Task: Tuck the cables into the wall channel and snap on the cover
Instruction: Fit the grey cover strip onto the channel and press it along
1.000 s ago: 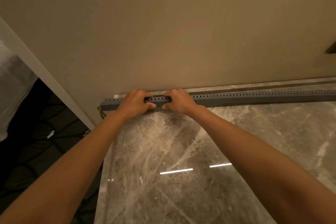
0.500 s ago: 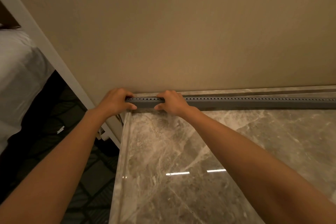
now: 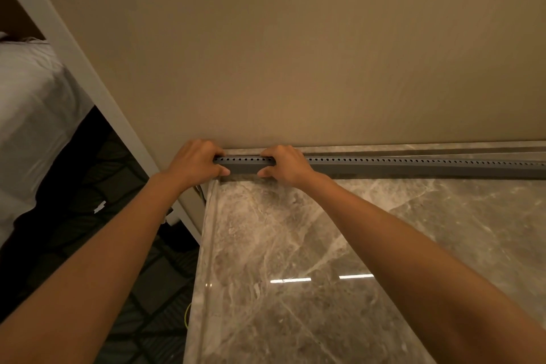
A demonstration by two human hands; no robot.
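Both hands on the grey channel [image 3: 384, 165] at the wall's foot. Left hand [image 3: 195, 161] wraps its end, fingers curled around it; right hand [image 3: 285, 164] pinches it just beside.

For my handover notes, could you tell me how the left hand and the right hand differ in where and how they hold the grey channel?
The left hand grips the grey channel at its very end, by the wall corner; the right hand grips it further along, over the marble top. The left thumb points right, the right thumb left. Both wrap over the channel, fingers behind, thumbs in front.
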